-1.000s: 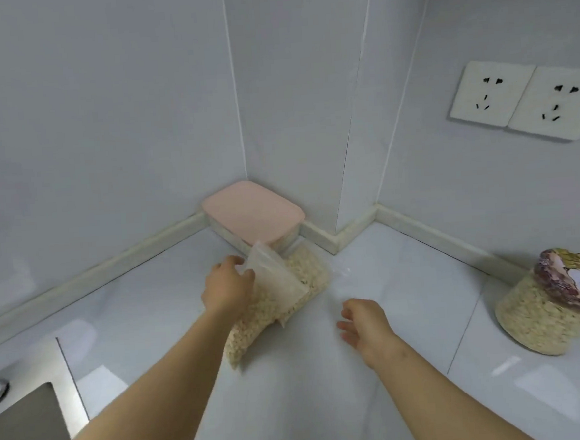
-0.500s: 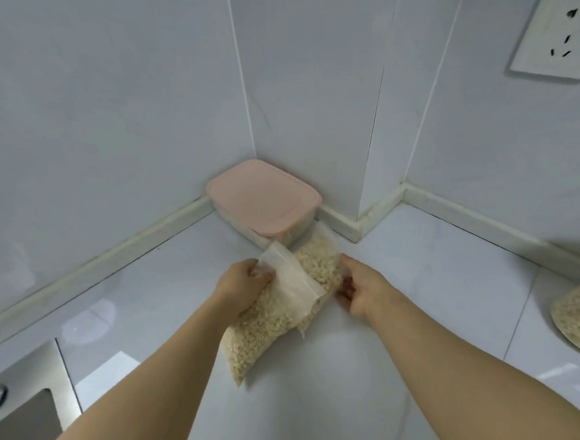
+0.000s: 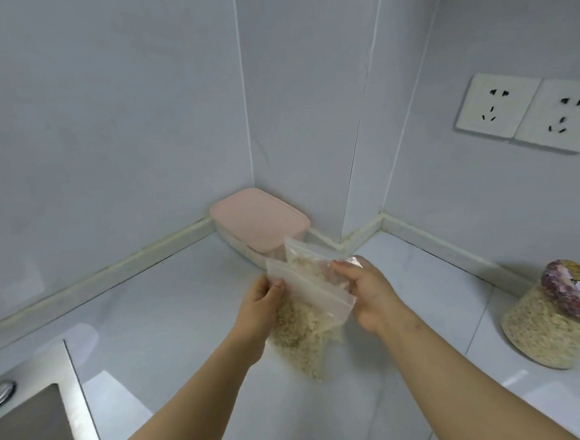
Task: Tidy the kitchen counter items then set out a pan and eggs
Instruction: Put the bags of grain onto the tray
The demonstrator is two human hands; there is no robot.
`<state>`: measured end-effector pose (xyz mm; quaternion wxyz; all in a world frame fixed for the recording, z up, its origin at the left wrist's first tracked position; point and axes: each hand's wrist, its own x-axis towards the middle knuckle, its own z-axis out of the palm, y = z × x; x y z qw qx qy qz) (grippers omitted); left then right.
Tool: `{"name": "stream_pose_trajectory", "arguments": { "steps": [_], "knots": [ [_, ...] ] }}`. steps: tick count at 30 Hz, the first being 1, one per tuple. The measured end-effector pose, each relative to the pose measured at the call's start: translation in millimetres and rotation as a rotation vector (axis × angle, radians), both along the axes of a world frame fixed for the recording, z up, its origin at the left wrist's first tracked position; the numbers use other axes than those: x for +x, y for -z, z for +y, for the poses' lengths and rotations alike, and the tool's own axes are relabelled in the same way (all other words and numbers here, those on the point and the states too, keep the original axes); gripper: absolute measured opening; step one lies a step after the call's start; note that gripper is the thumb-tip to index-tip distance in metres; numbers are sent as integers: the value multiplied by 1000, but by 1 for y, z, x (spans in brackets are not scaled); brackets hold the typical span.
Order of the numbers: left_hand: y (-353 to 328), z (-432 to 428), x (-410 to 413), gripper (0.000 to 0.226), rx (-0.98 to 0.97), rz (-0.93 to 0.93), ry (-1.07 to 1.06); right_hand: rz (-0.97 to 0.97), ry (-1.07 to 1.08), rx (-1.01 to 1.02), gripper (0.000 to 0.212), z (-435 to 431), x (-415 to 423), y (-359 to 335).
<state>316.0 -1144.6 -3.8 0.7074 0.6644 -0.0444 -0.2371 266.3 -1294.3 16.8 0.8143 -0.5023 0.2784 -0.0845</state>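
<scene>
Gripping two zip-top bags of oats, one per hand as far as I can tell. The left hand (image 3: 263, 304) pinches the front bag (image 3: 306, 321) at the left end of its zip strip, thumb on the front face. The right hand (image 3: 369, 290) curls round the right side, fingers on the rear bag (image 3: 301, 256). The bags stand upright over the counter (image 3: 184, 296), just in front of the pink-lidded container (image 3: 259, 222). Can't tell if the bottom corner touches down.

Judgement: light, soft, slippery film. The loose fill will slump and shift the load. Best hold is the stiffer zip strip, or support from below; squeezing the middle could pop the seal.

Versus half a second ago: the bags lay slanted on the counter against the container, with the right hand only just touching an edge. Now they are raised upright and held from both sides. A second ago the right hand was off them altogether. The oat jar (image 3: 559, 317) sits well apart at right.
</scene>
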Motion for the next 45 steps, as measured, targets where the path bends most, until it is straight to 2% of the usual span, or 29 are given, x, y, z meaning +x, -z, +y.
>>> {"name": "stream_pose_trajectory", "arguments": {
  "steps": [4, 5, 8, 10, 11, 13, 17, 20, 25, 27, 29, 30, 33, 35, 40, 45],
  "knots": [
    [1, 5, -5, 15, 149, -106, 22, 41, 1, -152, 10, -1, -13, 1],
    [1, 5, -7, 22, 169, -110, 42, 55, -2, -181, 3, -2, -15, 4],
    [2, 3, -13, 59, 184, -76, 13, 64, -49, -194, 17, 1, -19, 11],
    [6, -1, -19, 80, 363, -112, -110, 97, -100, -250, 19, 4, -21, 16],
    [8, -3, -26, 84, 467, -150, -172, 112, -119, -286, 20, 4, -21, 19],
    [13, -11, -46, 83, 576, -232, -178, 156, -127, -375, 22, 6, -20, 25],
    [24, -30, -58, 80, 629, -268, -36, 236, -116, -528, 34, 12, -18, 32],
    [24, -31, -40, 77, 638, -289, -2, 221, -99, -571, 27, 13, -24, 30],
    [30, -4, -7, 72, 535, -376, 150, 148, -58, -588, 17, 15, -34, 32],
    [35, 2, -7, 73, 567, -418, 44, 160, -67, -633, 17, 22, -31, 35],
    [38, 0, -18, 75, 621, -416, -133, 172, -93, -621, 8, 29, -29, 38],
    [40, -2, -23, 74, 627, -389, -179, 184, -131, -591, 14, 32, -29, 37],
    [46, -3, -30, 75, 644, -346, -138, 203, -220, -588, 46, 36, -31, 39],
    [49, 0, -27, 76, 674, -372, -92, 212, -229, -651, 54, 35, -32, 42],
    [50, 10, -15, 63, 718, -411, -11, 256, -236, -750, 54, 34, -28, 46],
    [50, 5, -19, 58, 688, -388, -98, 302, -203, -771, 41, 36, -21, 45]
  ]
}}
